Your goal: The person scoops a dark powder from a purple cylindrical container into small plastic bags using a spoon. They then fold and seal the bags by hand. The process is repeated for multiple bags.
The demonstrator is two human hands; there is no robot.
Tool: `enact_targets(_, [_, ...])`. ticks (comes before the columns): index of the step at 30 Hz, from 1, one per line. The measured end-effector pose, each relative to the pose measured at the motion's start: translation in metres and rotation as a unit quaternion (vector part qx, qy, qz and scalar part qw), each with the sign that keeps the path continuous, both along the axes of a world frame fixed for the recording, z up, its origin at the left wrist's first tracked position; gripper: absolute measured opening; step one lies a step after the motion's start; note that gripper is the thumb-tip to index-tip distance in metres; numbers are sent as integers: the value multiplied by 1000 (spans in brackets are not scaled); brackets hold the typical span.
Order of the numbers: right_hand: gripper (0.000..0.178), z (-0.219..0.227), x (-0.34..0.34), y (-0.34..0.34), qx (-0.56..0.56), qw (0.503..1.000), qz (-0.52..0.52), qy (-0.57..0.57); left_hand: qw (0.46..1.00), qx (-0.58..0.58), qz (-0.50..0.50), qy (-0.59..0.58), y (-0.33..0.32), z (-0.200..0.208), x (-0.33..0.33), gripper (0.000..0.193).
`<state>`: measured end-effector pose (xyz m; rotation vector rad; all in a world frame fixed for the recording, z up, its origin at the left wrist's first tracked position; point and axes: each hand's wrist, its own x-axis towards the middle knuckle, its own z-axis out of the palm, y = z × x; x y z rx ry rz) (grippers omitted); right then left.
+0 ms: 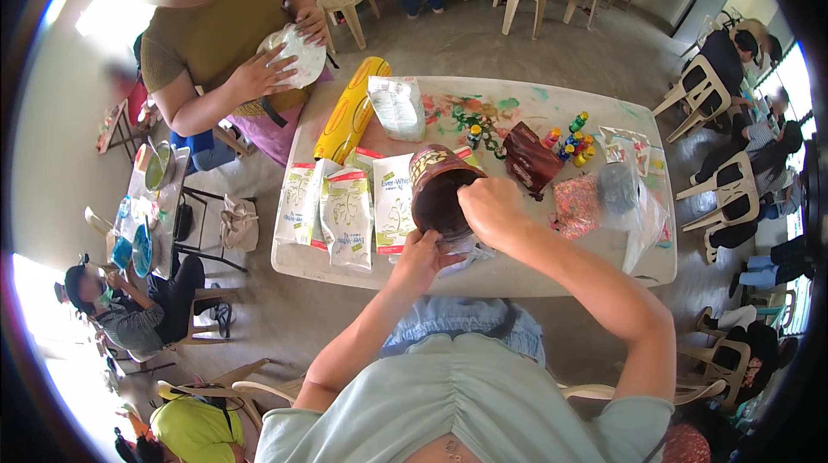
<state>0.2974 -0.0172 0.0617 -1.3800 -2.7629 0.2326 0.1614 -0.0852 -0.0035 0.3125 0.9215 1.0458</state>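
Observation:
A brown tub [429, 168] with yellow lettering lies tilted at the table's near middle, its dark mouth towards me. My left hand [420, 259] grips the tub's lower rim. At the mouth's right side is my right hand [492, 213], closed, its fingertips hidden inside the tub; what they hold, if anything, does not show. Several white and green powder pouches [347, 213] lie to the left of the tub. Right of it is a crumpled dark brown pouch [530, 157], beside several small colour bottles [576, 142].
A yellow roll [352, 109] and an upright white pouch [398, 109] stand farther back. Colourful sprinkles in a bag [576, 204] and a clear plastic bag [647, 221] lie right. Across the paint-stained table [526, 277], another person holds a whitish, plastic-looking thing [297, 57].

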Motion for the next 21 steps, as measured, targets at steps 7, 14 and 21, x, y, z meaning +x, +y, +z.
enact_targets(7, [17, -19, 0, -17, -80, 983, -121, 112, 1000, -9, 8, 23, -1, -2, 3, 27])
enact_targets(14, [15, -28, -1, -27, -177, 942, -191, 214, 999, -8, -11, 48, -8, -11, 5, 32])
enact_targets(21, [20, -57, 1, -20, -278, 837, -208, 422, 999, 20, -21, 20, -4, -7, -3, 27])
